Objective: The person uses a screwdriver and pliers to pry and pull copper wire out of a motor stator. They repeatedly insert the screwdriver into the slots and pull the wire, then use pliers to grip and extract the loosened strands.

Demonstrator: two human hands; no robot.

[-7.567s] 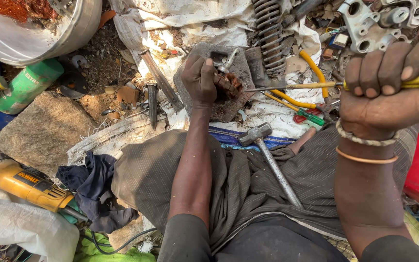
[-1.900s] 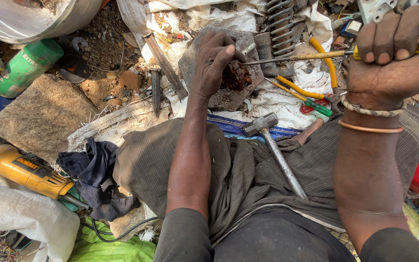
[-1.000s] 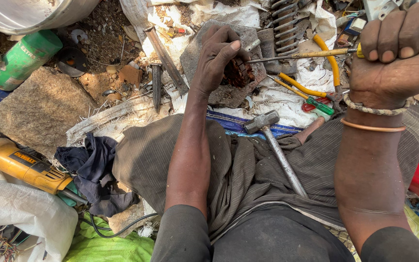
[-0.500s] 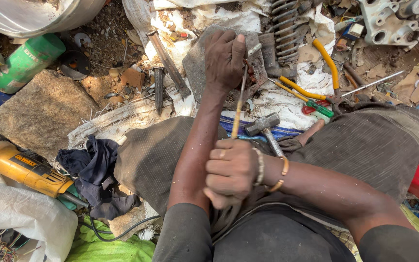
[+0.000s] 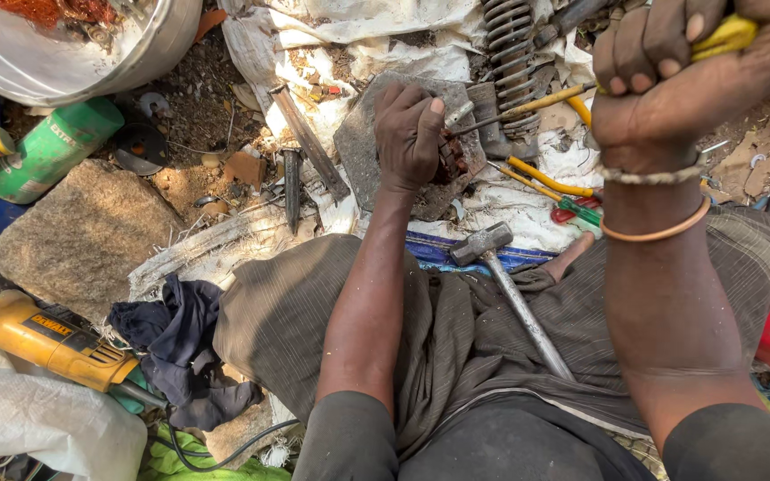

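Rust-brown and dark, the small lumpy metal part (image 5: pixel 450 158) sits pinched under the fingers of the left hand (image 5: pixel 410 134), which is closed around it and presses it onto a flat grey stone slab (image 5: pixel 363 147). The part shows a reddish, coppery inside at its right edge; finer detail is too small to tell. The right hand (image 5: pixel 670 67), raised near the top right corner, is clenched in a fist around the yellow handle of a long thin screwdriver (image 5: pixel 528 105), whose metal shaft slants down-left so that its tip meets the part just beside the left thumb.

Around the slab the ground is crowded. A grey coil spring (image 5: pixel 510 53) lies just behind it, yellow-handled pliers (image 5: pixel 541 175) lie to its right, and a dark chisel (image 5: pixel 291 183) and a flat rusty bar (image 5: pixel 309 156) lie to its left. A steel-handled hammer (image 5: pixel 510 289) rests on the person's lap cloth, near the slab's front edge. Farther left sit a large rough rock (image 5: pixel 82 236), a green can (image 5: pixel 51 147) and a yellow angle grinder (image 5: pixel 46 338).
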